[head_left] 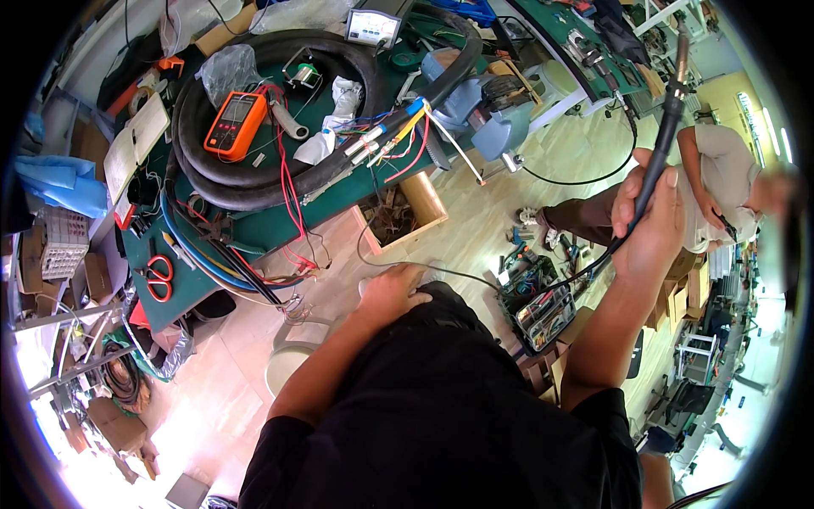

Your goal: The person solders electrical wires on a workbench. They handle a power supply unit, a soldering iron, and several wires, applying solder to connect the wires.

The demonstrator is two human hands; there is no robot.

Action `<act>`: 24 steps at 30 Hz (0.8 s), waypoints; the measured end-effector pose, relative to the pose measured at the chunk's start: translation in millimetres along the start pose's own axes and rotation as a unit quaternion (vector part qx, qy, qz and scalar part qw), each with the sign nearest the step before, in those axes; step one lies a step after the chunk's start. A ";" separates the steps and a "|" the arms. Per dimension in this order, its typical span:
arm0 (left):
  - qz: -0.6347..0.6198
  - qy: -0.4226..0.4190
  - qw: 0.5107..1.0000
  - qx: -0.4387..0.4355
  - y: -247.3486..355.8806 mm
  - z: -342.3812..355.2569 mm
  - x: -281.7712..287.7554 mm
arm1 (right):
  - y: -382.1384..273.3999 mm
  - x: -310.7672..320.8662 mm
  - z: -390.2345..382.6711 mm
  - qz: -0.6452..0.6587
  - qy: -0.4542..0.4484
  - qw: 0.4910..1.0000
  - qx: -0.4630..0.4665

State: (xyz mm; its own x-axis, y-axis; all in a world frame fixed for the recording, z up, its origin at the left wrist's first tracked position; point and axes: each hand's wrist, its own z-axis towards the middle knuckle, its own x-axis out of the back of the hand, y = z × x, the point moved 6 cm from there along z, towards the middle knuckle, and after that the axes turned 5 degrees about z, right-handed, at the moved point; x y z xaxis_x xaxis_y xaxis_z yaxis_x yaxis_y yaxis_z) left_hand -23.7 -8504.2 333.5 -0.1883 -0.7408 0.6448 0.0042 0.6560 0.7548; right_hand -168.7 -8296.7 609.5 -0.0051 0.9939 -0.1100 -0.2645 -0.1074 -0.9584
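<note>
My right hand (pixel 649 212) is raised at the right, its fingers wrapped round the black handle of a blowtorch (pixel 660 161). The torch stands nearly upright, with a brass-coloured nozzle at its top and a black hose running down from its lower end. My left hand (pixel 394 293) lies low against my dark clothing, fingers stretched and the thumb apart, holding nothing that shows. Ahead of it, on the green workbench (pixel 254 233), lies a thick black cable (pixel 246 197) in a coil. Its stripped end (pixel 373 144) spreads into coloured wires and metal sleeves.
An orange multimeter (pixel 236 123) sits inside the coil. Orange-handled scissors (pixel 158 278) lie at the bench's left. A blue-grey vise (pixel 500 123) stands on the right. A wooden box (pixel 403 216), a toolbox (pixel 543 310) and a stool (pixel 292 360) are lower down. Another person (pixel 721 182) stands at right.
</note>
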 end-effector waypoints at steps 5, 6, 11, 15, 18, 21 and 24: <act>-0.033 0.034 0.997 0.059 -22.5 -1.5 5.4 | 10.1 8.7 -5.2 -0.083 -0.024 0.996 0.000; -0.042 0.042 0.995 0.080 -25.9 -1.0 8.8 | 8.8 7.2 -6.4 -0.091 -0.032 0.995 0.002; -0.103 0.114 0.981 0.121 -26.9 3.0 30.6 | 22.8 15.7 -9.0 -0.099 -0.084 0.991 -0.025; -0.129 0.158 0.969 0.140 -21.4 12.5 41.0 | 31.1 28.9 -6.0 -0.091 -0.104 0.990 -0.024; -0.138 0.160 0.963 0.169 -15.9 28.1 46.6 | 34.3 37.1 3.5 -0.048 -0.133 0.990 -0.026; -0.165 0.182 0.950 0.194 -15.6 46.9 47.3 | 37.3 43.9 20.6 0.012 -0.179 0.982 -0.059; -0.171 0.235 0.934 0.207 -12.0 72.4 54.3 | 39.3 43.4 42.8 0.025 -0.258 0.966 -0.015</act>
State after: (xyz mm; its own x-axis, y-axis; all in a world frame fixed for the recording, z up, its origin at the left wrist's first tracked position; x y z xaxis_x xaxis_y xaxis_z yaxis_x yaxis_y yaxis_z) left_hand -105.1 -8541.8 350.8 0.3431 -0.8352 0.4298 -0.3766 0.2968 0.8775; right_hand -220.5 -8256.7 578.4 -0.4995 0.8661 -0.0185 -0.2236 -0.1495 -0.9631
